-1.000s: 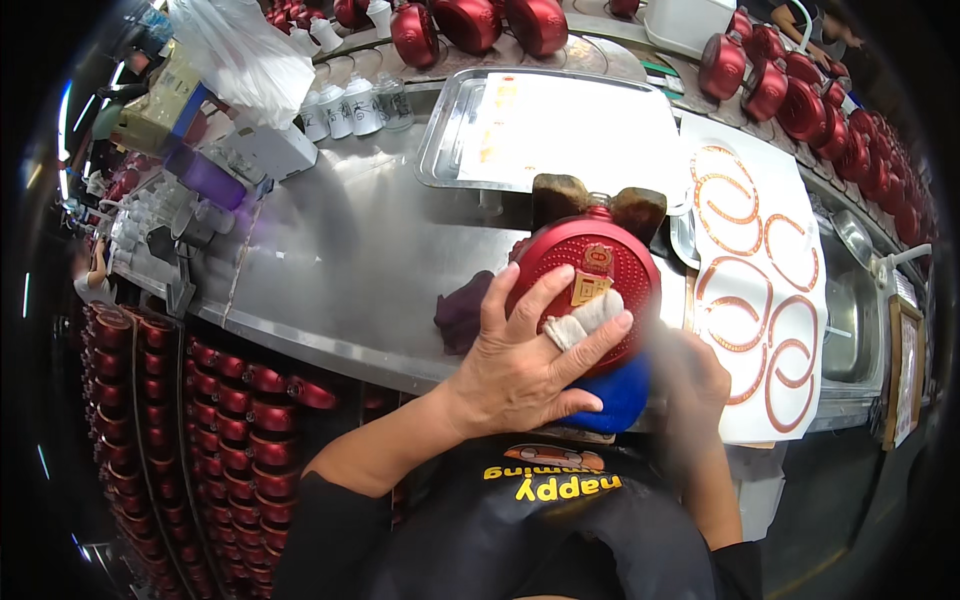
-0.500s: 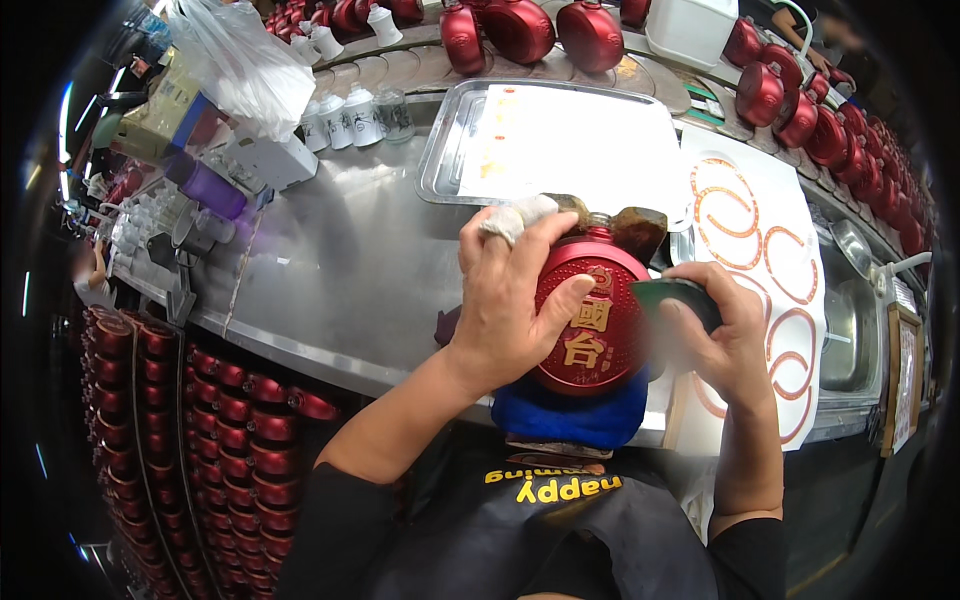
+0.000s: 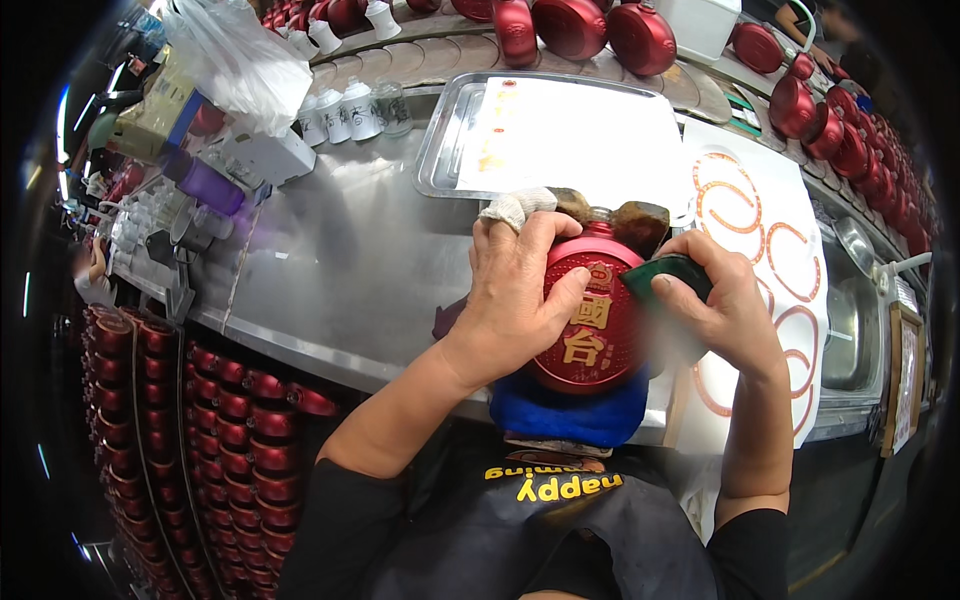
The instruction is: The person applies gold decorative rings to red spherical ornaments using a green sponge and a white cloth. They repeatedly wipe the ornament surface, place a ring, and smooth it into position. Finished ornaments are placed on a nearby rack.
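A round, flat red bottle [image 3: 586, 345] with raised gold characters lies face up before me, its neck between two brown padded blocks [image 3: 640, 227]. Under its near side is a blue cloth pad [image 3: 568, 412]. My left hand [image 3: 515, 300] grips the bottle's left side, thumb on its face. A whitish wrap [image 3: 517, 207] covers one of its fingertips. Between the thumb and fingers of my right hand [image 3: 728, 305] is a dark green scraper [image 3: 672, 274], its edge against the bottle's upper right rim.
Behind the bottle, a metal tray [image 3: 437, 150] bears a white sheet. Ring-shaped orange decals cover another sheet [image 3: 735, 240] on the right. White squeeze bottles [image 3: 360, 112] stand at the back left, before a conveyor [image 3: 440, 65] carrying red bottles. More red bottles [image 3: 250, 440] are stacked at lower left.
My right hand has moved up and slightly left, bringing the scraper edge onto the bottle's rim. The left hand stays on the bottle. Red bottles on the conveyor have shifted right.
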A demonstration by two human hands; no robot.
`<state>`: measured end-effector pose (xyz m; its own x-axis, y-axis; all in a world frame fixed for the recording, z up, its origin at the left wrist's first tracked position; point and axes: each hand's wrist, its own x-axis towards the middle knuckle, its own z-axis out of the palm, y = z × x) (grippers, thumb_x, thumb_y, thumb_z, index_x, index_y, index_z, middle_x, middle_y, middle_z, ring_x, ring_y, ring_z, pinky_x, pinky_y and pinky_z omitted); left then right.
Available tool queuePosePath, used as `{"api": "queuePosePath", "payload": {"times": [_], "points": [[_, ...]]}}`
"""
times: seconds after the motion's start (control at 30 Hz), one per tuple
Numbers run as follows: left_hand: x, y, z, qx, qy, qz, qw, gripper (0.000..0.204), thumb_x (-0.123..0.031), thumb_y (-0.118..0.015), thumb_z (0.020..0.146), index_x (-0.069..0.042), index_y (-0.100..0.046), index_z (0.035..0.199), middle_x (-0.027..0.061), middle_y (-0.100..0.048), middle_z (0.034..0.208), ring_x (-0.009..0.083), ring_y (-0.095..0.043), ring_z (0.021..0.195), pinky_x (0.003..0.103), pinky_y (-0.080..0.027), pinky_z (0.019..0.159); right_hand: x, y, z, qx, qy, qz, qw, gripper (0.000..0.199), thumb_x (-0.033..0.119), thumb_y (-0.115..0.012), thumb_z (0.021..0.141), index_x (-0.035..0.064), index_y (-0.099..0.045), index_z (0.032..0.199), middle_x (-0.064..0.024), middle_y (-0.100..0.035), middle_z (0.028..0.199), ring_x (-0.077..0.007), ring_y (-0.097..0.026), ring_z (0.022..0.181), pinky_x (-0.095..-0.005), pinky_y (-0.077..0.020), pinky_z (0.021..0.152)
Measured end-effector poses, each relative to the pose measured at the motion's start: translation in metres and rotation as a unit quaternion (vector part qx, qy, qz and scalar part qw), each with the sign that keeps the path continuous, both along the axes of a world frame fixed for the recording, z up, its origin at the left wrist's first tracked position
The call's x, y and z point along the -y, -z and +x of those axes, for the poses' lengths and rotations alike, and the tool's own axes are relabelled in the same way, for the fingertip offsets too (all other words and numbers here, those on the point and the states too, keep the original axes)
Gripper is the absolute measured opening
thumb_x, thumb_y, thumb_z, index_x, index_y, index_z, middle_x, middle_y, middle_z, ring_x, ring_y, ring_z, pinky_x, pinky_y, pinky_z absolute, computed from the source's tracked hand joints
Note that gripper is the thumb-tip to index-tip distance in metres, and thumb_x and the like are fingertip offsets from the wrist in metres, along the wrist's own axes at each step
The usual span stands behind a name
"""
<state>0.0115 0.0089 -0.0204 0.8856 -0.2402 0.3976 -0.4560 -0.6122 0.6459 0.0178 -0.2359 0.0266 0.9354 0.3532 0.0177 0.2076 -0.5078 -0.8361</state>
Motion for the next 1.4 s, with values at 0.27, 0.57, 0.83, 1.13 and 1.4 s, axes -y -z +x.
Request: {"api": "queuePosePath", "payload": {"times": [0.27, 0.57, 0.83, 1.13, 1.4], "points": [[0.003, -0.005, -0.001, 0.009, -0.007, 0.052, 0.999, 0.052, -0.03, -0.077, 0.084, -0.008, -0.058, 0.128, 0.0222, -0.05, 0.125, 0.0416, -0.043, 0.121, 0.053, -0.034, 0.107, 0.002, 0.007, 0.003, 0.004, -0.006, 0.033, 0.999, 0.02, 0.016, -0.07, 0.092, -0.0009, -0.066, 0.103, -0.0042, -0.065, 0.079, -0.0109, -0.061, 0.071, -0.0266, -0.0508, 0.066], [0.007, -0.004, 0.001, 0.024, -0.013, 0.065, 0.998, 0.054, -0.033, -0.08, 0.084, -0.008, -0.058, 0.127, 0.0207, -0.049, 0.123, 0.0396, -0.043, 0.119, 0.053, -0.034, 0.102, -0.007, 0.012, 0.008, 0.033, -0.033, 0.04, 0.998, 0.022, 0.017, -0.07, 0.091, -0.0012, -0.067, 0.103, -0.0053, -0.067, 0.085, -0.0117, -0.062, 0.076, -0.0271, -0.0514, 0.07], [0.009, -0.006, 0.001, 0.032, -0.019, 0.07, 0.997, 0.051, -0.036, -0.078, 0.088, -0.007, -0.058, 0.125, 0.0207, -0.049, 0.122, 0.0392, -0.043, 0.118, 0.053, -0.033, 0.102, 0.0, 0.014, 0.002, 0.034, 0.014, 0.04, 0.999, 0.025, 0.02, -0.071, 0.094, -0.0009, -0.065, 0.105, -0.0046, -0.067, 0.087, -0.0112, -0.062, 0.077, -0.026, -0.0507, 0.07], [0.006, 0.0, 0.007, 0.02, -0.011, 0.02, 1.0, 0.044, -0.033, -0.074, 0.092, -0.009, -0.059, 0.125, 0.0216, -0.052, 0.118, 0.0405, -0.047, 0.114, 0.053, -0.036, 0.101, 0.004, 0.023, -0.006, 0.06, 0.029, 0.055, 0.996, 0.026, 0.023, -0.07, 0.095, -0.0009, -0.064, 0.105, -0.0044, -0.066, 0.086, -0.0107, -0.062, 0.075, -0.0256, -0.0504, 0.068], [0.005, -0.003, 0.005, 0.017, 0.001, 0.016, 1.0, 0.039, -0.028, -0.074, 0.092, -0.008, -0.06, 0.123, 0.0213, -0.052, 0.118, 0.0391, -0.047, 0.115, 0.049, -0.037, 0.102, 0.004, 0.017, -0.008, 0.064, 0.023, 0.043, 0.997, 0.022, 0.016, -0.072, 0.094, -0.0019, -0.065, 0.106, -0.0084, -0.069, 0.084, -0.0145, -0.067, 0.076, -0.0283, -0.0531, 0.069]]}}
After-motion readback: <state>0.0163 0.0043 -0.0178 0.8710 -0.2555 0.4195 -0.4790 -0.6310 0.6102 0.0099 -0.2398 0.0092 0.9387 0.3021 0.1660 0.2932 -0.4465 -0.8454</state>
